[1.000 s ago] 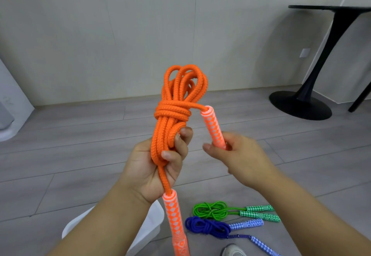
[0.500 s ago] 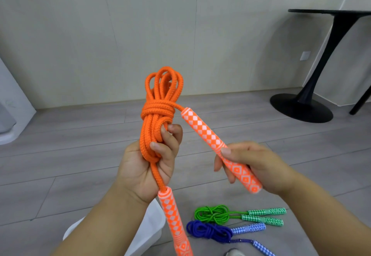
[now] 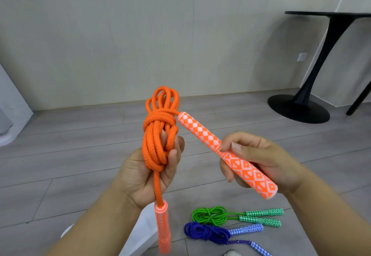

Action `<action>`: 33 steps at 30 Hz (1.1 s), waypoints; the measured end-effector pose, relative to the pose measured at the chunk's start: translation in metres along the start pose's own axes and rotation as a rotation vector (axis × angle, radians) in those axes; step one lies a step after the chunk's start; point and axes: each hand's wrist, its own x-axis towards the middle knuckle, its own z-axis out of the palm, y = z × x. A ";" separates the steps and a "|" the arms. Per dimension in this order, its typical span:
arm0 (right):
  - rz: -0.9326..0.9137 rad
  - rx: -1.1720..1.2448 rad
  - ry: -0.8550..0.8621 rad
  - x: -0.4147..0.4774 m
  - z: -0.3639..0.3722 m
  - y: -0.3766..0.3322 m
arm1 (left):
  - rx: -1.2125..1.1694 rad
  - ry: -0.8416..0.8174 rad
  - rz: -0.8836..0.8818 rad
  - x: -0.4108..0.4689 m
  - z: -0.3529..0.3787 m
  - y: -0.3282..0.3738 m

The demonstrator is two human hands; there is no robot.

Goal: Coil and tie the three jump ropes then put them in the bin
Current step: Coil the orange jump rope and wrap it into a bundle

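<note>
In the middle of the frame, held up over the grey plank floor [image 3: 60, 155], the orange jump rope [image 3: 158, 135] is bundled into a long coil. Several turns are wound tight round its upper part, and loops stand free above the wrap. The left hand [image 3: 148, 175] has it by the lower half, its grip closed round the strands and the fingers curled over them from the right. From the bottom of that fist a single strand drops to the lower handle [image 3: 162, 227], which hangs straight down, blurred, toward the bottom edge. From the wrap a short length leads right to the upper handle [image 3: 212, 141], orange with white diamonds, slanting toward the lower right. The right hand [image 3: 259, 161] holds that one about its middle, its grip pinching it between thumb and curled fingers, and the butt end sticks out past the palm.

At the lower right, on the floor, the green jump rope [image 3: 210, 215] lies coiled and tied, its two handles side by side pointing right. Just below it lies the blue jump rope [image 3: 208, 232], bundled the same way. Under the left forearm at the bottom edge a white rounded corner shows, the bin [image 3: 140, 233] I think, though most of it is hidden. In the upper right stands a black pedestal table [image 3: 329, 14], its round base on the floor near the wall.
</note>
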 end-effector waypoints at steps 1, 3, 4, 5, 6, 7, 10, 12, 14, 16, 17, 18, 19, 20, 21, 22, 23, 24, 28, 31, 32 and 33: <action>0.008 0.025 -0.002 0.000 -0.001 -0.001 | 0.040 0.063 0.006 -0.002 0.007 -0.002; 0.014 0.083 -0.009 -0.001 -0.003 -0.002 | 0.145 0.233 0.124 0.001 0.007 -0.004; 0.018 0.093 -0.015 -0.001 -0.005 -0.003 | 0.208 0.294 0.176 0.001 0.008 -0.005; 0.026 0.096 -0.027 -0.001 -0.005 -0.003 | 0.274 0.340 0.210 0.001 0.010 -0.006; 0.036 0.108 -0.044 -0.001 -0.005 -0.003 | 0.332 0.354 0.230 0.003 0.006 -0.005; 0.044 0.127 -0.067 0.000 -0.005 -0.002 | 0.378 0.366 0.236 0.002 0.006 -0.004; 0.062 0.142 -0.093 0.000 -0.004 -0.001 | 0.350 0.339 0.215 0.000 0.005 -0.001; 0.057 0.106 -0.080 -0.001 -0.005 0.000 | 0.332 0.306 0.208 -0.001 0.006 0.000; 0.031 0.051 -0.110 -0.003 -0.004 0.000 | 0.337 0.324 0.193 -0.001 0.007 0.001; -0.013 -0.035 -0.114 -0.004 -0.002 -0.002 | 0.329 0.357 0.176 0.000 0.008 0.001; -0.027 -0.085 -0.088 -0.005 0.000 -0.003 | 0.338 0.371 0.160 -0.001 0.009 0.001; -0.035 -0.131 -0.053 -0.006 0.002 -0.006 | 0.350 0.380 0.148 0.000 0.008 0.001; -0.042 -0.172 -0.015 -0.007 0.004 -0.008 | 0.360 0.394 0.137 0.000 0.011 0.000; -0.051 -0.204 0.029 -0.007 0.006 -0.009 | 0.364 0.401 0.132 0.000 0.011 0.000; -0.066 -0.235 0.068 -0.006 0.008 -0.010 | 0.367 0.414 0.125 0.000 0.014 -0.001; -0.097 -0.294 0.106 -0.004 0.011 -0.011 | 0.374 0.428 0.116 0.001 0.014 -0.001; -0.157 -0.412 0.130 -0.003 0.013 -0.010 | 0.377 0.442 0.099 0.001 0.016 -0.001; -0.218 -0.573 0.148 -0.002 0.016 -0.009 | 0.383 0.447 0.077 0.001 0.017 -0.001; -0.319 -0.908 0.091 0.005 0.028 0.005 | 0.432 0.470 0.007 0.002 0.016 -0.004; -0.405 -0.934 0.031 0.014 0.039 0.021 | 0.495 0.499 0.034 0.004 0.014 -0.007; -0.419 -0.930 0.051 0.017 0.040 0.025 | 0.506 0.497 0.055 0.004 0.013 -0.006; -0.417 -0.913 0.077 0.019 0.040 0.027 | 0.514 0.492 0.079 0.003 0.012 -0.004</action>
